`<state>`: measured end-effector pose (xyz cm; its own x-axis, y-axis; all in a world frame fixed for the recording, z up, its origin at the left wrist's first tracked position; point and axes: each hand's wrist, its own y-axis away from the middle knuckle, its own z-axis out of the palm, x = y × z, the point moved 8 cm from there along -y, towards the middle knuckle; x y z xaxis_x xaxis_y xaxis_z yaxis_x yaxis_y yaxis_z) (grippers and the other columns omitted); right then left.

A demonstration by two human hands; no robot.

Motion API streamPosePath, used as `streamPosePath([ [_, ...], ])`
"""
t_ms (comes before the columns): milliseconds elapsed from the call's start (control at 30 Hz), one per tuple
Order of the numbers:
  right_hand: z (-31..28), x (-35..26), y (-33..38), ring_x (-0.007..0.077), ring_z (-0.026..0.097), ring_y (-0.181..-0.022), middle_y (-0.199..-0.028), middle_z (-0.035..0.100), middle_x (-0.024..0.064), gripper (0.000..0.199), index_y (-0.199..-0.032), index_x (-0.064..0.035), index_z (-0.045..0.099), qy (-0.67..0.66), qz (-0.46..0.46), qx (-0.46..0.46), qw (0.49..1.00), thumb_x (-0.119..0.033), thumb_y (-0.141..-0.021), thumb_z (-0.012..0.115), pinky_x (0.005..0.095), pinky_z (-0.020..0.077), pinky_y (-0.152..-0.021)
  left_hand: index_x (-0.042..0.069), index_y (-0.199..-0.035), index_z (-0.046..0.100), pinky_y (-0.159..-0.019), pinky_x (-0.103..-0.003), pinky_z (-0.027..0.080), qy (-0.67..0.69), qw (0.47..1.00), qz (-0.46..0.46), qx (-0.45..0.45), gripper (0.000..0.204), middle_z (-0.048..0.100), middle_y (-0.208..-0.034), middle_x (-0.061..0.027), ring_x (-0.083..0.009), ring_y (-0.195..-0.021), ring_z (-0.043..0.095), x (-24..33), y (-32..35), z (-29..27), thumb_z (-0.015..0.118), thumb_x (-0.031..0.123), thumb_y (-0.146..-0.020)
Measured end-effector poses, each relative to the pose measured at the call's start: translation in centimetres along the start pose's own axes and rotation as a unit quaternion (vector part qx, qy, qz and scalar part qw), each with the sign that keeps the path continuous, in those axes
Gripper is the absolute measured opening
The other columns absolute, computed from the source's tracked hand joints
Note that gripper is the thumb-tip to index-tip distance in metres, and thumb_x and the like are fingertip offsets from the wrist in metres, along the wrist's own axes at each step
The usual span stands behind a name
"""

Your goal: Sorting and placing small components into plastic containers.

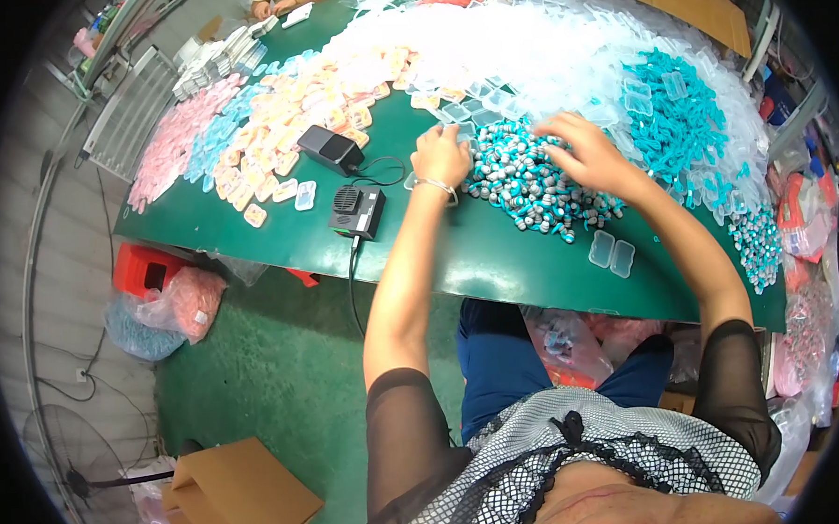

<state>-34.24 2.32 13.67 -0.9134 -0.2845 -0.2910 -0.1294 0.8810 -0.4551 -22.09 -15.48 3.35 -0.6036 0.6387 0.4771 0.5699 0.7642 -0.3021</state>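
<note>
A heap of small grey-and-teal pieces (519,178) lies on the green table in front of me. At its left edge my left hand (441,158) is closed, fingers curled down beside small transparent plastic cases (460,110); what it grips is hidden. My right hand (588,152) reaches over the heap's right side, thumb and fingers apart, its fingertips close to the pieces. To the right of the heap lies an opened transparent case (612,254). Farther right spreads a pile of teal plastic parts (675,120).
Two black box-shaped devices (330,150) with cables stand left of my left arm. Beyond them are many orange-and-white cases (283,127), plus blue and pink ones (180,132). A large mound of transparent plastic (494,39) covers the far side. Another person's hands (282,6) rest at the far edge.
</note>
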Motion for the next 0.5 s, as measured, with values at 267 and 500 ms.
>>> streamPosePath([
  [267, 15.4, 5.8, -13.8, 0.0385, 0.036, -0.133, -0.146, 0.038, 0.0156, 0.086, -0.144, -0.0240, 0.037, 0.103, 0.076, -0.232, 0.964, 0.004, -0.066, 0.062, 0.0474, 0.0358, -0.108, 0.008, -0.131, 0.049, -0.098, -0.064, 0.030, -0.078, 0.990, -0.058, 0.099, 0.052, 0.040, -0.141, -0.0220, -0.0403, -0.128, 0.039, 2.3, 5.9, -1.0, 0.060, 0.033, -0.086],
  [500, 18.4, 5.2, -14.3, 0.0369, 0.047, -0.123, -0.136, 0.044, 0.0178, 0.086, -0.139, -0.0212, 0.044, 0.094, 0.059, -0.370, 0.923, -0.006, -0.060, 0.075, 0.0427, 0.0425, -0.102, 0.007, -0.132, 0.048, -0.101, -0.054, 0.035, 0.001, 0.992, -0.049, 0.116, 0.068, 0.038, -0.140, -0.0236, -0.0403, -0.124, 0.041, 1.1, 6.4, -1.3, 0.071, 0.035, -0.075],
])
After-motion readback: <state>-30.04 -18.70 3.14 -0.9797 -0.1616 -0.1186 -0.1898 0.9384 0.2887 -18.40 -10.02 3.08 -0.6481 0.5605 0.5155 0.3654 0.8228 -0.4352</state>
